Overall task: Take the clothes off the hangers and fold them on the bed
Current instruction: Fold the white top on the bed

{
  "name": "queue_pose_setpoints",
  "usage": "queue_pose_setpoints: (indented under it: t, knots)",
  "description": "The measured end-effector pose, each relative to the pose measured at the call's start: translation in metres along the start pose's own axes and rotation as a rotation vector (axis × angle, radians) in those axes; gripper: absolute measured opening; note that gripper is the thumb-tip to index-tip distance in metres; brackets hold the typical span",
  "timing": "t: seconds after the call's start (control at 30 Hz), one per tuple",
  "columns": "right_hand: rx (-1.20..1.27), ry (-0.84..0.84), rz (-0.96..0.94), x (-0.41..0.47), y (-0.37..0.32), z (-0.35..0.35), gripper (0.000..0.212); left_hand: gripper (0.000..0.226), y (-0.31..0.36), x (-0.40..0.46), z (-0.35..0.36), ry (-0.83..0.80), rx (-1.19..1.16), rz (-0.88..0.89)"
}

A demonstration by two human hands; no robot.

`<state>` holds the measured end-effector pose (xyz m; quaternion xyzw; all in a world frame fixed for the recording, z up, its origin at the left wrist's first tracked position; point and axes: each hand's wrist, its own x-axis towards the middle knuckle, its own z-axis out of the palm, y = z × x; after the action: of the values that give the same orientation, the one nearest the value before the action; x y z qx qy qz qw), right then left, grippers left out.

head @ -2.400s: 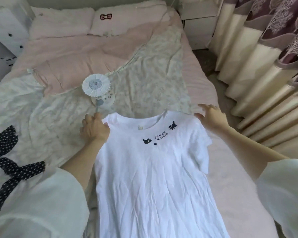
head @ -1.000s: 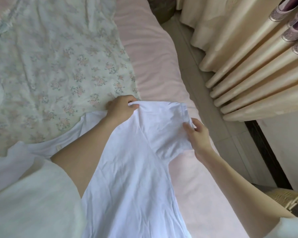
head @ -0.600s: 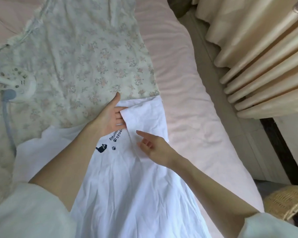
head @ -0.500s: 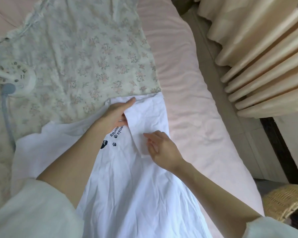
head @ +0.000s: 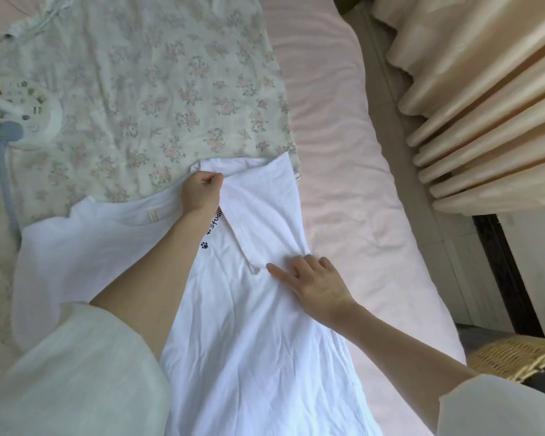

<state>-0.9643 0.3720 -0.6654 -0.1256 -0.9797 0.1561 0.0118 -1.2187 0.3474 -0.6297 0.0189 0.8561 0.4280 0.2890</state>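
You are partway through folding the white T-shirt (head: 239,325), which lies flat on the bed (head: 343,171) just below the floral quilt (head: 158,89); its right side and sleeve are already turned in over the chest print. Your left hand (head: 202,193) reaches across to the shirt's top edge, fingers curled and pinching the folded shoulder there. Your right hand (head: 315,284) lies on the fold lower down, fingers spread and pressing flat. Next, I judge, you smooth this crease downward, then fold the other side in to match.

Loose pale whitish-green sleeves (head: 76,372) on both arms, wide cuffs, forearms bare; no rings visible.
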Motion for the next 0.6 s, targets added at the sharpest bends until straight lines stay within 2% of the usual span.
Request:
queue_pose_setpoints:
  t: [0.1, 0.17, 0.23, 0.3, 0.43, 0.6]
  knots:
    - [0.02, 0.034, -0.047, 0.004, -0.005, -0.009, 0.062, 0.018, -0.003, -0.013, 0.0, -0.076, -0.108, -0.076]
    - [0.042, -0.038, -0.076, 0.011, -0.017, -0.007, 0.057, 0.043, -0.009, -0.023, -0.003, -0.134, -0.132, -0.151]
    - [0.049, -0.131, -0.082, 0.012, -0.03, 0.001, 0.056, 0.054, -0.016, -0.033, -0.007, -0.153, -0.123, -0.175]
    - [0.028, -0.193, -0.072, 0.006, -0.039, 0.008, 0.055, 0.051, -0.022, -0.04, -0.01, -0.151, -0.114, -0.164]
    - [-0.053, -0.184, -0.064, -0.008, -0.056, 0.005, 0.051, 0.043, -0.029, -0.054, -0.034, -0.099, -0.111, -0.133]
    - [-0.05, -0.204, 0.015, 0.002, -0.096, -0.01, 0.055, 0.024, -0.061, -0.087, -0.105, 0.165, 0.069, 0.125]
